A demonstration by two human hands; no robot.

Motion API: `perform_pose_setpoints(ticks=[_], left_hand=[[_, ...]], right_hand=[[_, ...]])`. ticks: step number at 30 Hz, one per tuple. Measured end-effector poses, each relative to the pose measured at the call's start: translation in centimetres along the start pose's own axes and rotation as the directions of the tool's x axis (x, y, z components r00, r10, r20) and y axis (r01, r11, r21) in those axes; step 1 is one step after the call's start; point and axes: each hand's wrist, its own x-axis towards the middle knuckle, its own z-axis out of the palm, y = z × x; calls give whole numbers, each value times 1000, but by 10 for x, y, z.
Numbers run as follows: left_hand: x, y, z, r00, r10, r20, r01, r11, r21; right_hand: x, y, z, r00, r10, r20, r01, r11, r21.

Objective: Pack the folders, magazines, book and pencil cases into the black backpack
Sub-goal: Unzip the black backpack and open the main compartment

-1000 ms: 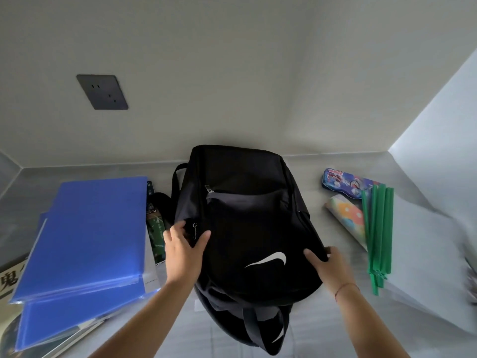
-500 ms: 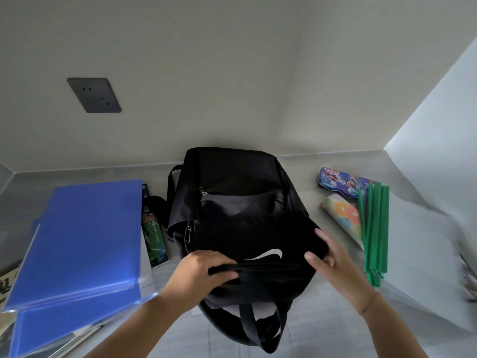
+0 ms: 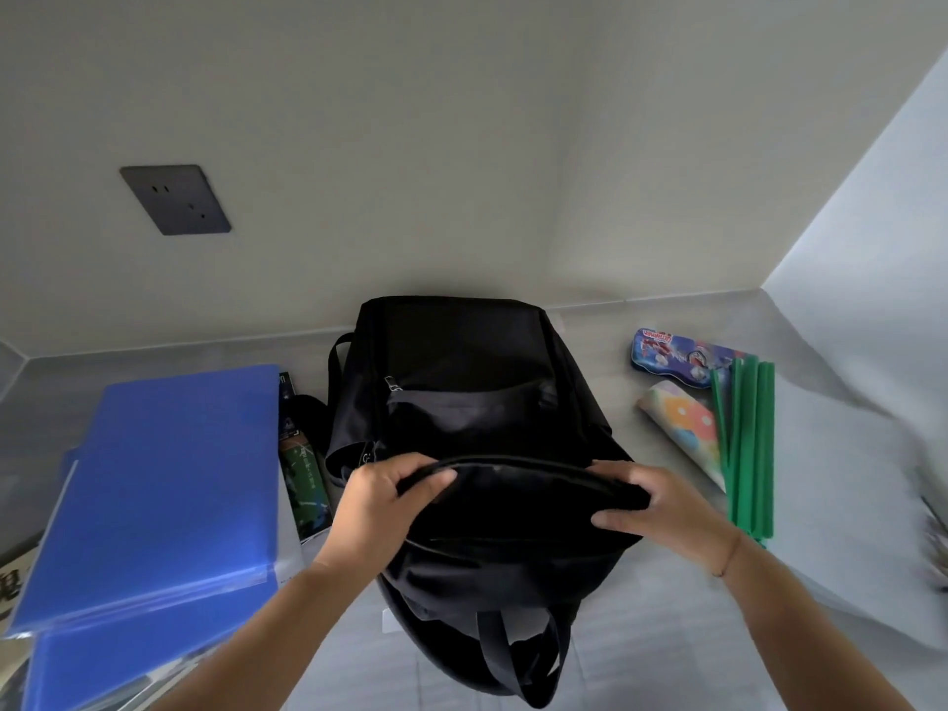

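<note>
The black backpack (image 3: 461, 392) lies on the grey table, its top end toward me. My left hand (image 3: 377, 505) grips the near left edge of its top flap. On the near right edge, my right hand (image 3: 662, 510) holds the same flap, and the flap is lifted and folded back. Two blue folders (image 3: 164, 479) are stacked at the left over magazines (image 3: 10, 572). A green-covered book (image 3: 305, 484) lies between the folders and the bag. At the right lie a blue tin pencil case (image 3: 672, 354), a colourful soft pencil case (image 3: 682, 428) and clear folders with green spines (image 3: 746, 443).
Walls close the table at the back and on the right. A dark wall socket (image 3: 174, 197) sits on the back wall at the left. The backpack's straps (image 3: 518, 659) hang toward me over the near table surface.
Both hands shifted from the bag's front panel to the top flap's edge and pulled it up and back, so the white logo is now hidden.
</note>
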Motion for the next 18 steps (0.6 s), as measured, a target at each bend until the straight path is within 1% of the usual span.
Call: perform_pose_setpoints(ticks=[2,4,6,8,9,11,14,16,18], left_hand=[[9,3,-4,1000,-4,-10,4,1000,-31],[19,5,-9,1000,-5,1,5,1000,-20],[32,0,-17,999,-46,14,46,999,18],[48,-9,-29,994,-105,-11,105,992,63],[62,-15,-36,989,-138,-47,141,989,52],[87,-23,-48,965,-220,-145,220,975,-22],[132,-33,-54,890,-393,-230,360,917,-171],[152,-44,-47,840,-471,-270,436,881,-181],[159,-57,-39,787,-534,-308,502,845,-182]], right_hand=[[12,-1,-5,998,-18,-56,17,1000,-6],[28,-11,-13,978,-71,-194,77,997,26],[50,-25,-25,942,-94,-324,147,979,144],[79,-44,-37,916,-70,-396,186,947,262],[98,-55,-44,906,-62,-419,199,936,291],[130,-74,-49,894,-54,-446,214,924,316],[180,-86,-51,896,-1,-445,156,938,311],[199,-79,-48,909,35,-415,77,965,250],[197,-64,-42,915,72,-397,12,978,207]])
